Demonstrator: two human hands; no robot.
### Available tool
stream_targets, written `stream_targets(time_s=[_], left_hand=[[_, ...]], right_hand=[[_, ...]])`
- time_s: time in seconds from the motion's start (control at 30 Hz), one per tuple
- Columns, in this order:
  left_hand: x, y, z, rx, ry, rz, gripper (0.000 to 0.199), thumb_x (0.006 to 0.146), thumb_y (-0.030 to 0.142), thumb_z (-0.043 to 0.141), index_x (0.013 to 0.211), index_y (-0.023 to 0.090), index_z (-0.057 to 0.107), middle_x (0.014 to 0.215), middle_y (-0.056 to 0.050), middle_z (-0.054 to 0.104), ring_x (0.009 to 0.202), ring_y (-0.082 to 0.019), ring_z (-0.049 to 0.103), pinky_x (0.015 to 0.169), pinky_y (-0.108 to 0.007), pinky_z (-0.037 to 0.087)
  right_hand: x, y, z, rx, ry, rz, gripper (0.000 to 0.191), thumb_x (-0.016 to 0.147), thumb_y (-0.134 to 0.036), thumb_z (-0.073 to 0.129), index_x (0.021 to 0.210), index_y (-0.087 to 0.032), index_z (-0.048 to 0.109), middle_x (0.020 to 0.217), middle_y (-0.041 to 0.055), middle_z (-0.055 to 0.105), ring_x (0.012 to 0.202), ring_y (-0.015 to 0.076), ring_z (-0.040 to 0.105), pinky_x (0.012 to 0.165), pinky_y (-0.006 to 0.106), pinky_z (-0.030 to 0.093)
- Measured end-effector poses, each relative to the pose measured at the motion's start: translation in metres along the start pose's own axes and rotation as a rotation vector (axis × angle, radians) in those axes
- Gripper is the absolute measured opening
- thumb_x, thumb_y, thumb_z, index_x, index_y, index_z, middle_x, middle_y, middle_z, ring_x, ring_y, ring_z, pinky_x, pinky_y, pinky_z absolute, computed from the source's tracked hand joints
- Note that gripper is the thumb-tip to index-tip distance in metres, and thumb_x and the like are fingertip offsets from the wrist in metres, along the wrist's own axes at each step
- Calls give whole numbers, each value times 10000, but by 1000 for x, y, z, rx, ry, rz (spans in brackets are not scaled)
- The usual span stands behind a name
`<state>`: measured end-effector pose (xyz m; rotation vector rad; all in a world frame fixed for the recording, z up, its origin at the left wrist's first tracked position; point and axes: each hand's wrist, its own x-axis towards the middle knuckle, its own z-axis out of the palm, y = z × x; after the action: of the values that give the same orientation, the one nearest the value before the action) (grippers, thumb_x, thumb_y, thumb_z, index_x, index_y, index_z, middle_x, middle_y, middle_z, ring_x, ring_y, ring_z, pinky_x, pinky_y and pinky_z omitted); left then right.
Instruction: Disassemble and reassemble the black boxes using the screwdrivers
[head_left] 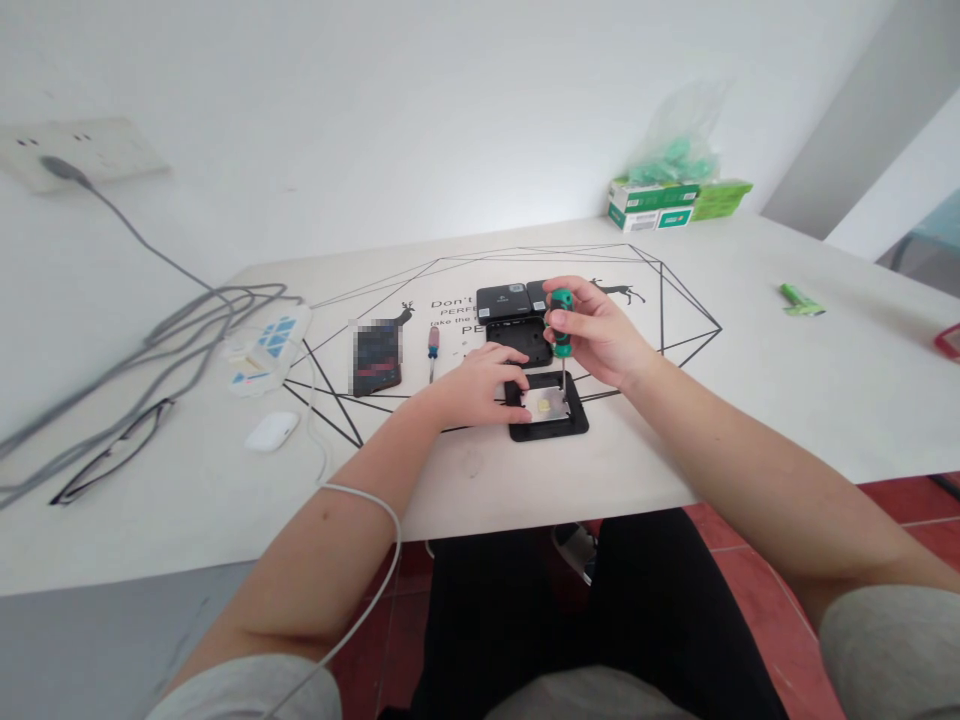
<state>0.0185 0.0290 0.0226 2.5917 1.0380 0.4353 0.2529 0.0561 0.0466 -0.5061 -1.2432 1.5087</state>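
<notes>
A black plastic casing (549, 432) lies flat on the table with a silver metal plate (551, 404) inside it. My left hand (480, 388) grips the casing's left side, its thumb and fingertips resting over the plate's edge. In my right hand (596, 335) is a green and black screwdriver (562, 345), held upright by the handle. Its shaft points down to the plate's upper right corner; the tip's exact contact is too small to tell. Just behind sits an open black shell (519, 343), partly covered by my left fingers.
Two closed black boxes (504, 301) lie behind the shell. To the left are a second screwdriver (433, 345), a phone (377, 357), a white earphone case (271, 431), glasses (112, 455) and grey cables (199, 340). Green-and-white boxes (652, 205) stand at the back right. A white cable (367, 492) crosses my left arm.
</notes>
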Motion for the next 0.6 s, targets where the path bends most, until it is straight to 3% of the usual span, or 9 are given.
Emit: stream_targets(time_s=[0.2, 0.6], left_hand=[[0, 3, -3, -4, -7, 10, 337, 825, 533, 860, 1006, 255, 799, 1458, -133, 631, 1362, -373, 543, 1212, -590, 385], [0, 4, -3, -7, -15, -8, 329, 823, 524, 854, 1012, 261, 801, 1465, -126, 633, 1368, -381, 534, 1211, -608, 384]], right_hand=[[4, 4, -4, 60, 22, 45, 398, 795, -344, 791, 1175, -280, 690, 928, -22, 707, 739, 139, 621, 644, 296, 549], [11, 0, -17, 71, 81, 3, 404, 802, -415, 836, 1143, -286, 664, 945, -32, 738, 754, 144, 670, 660, 310, 579]])
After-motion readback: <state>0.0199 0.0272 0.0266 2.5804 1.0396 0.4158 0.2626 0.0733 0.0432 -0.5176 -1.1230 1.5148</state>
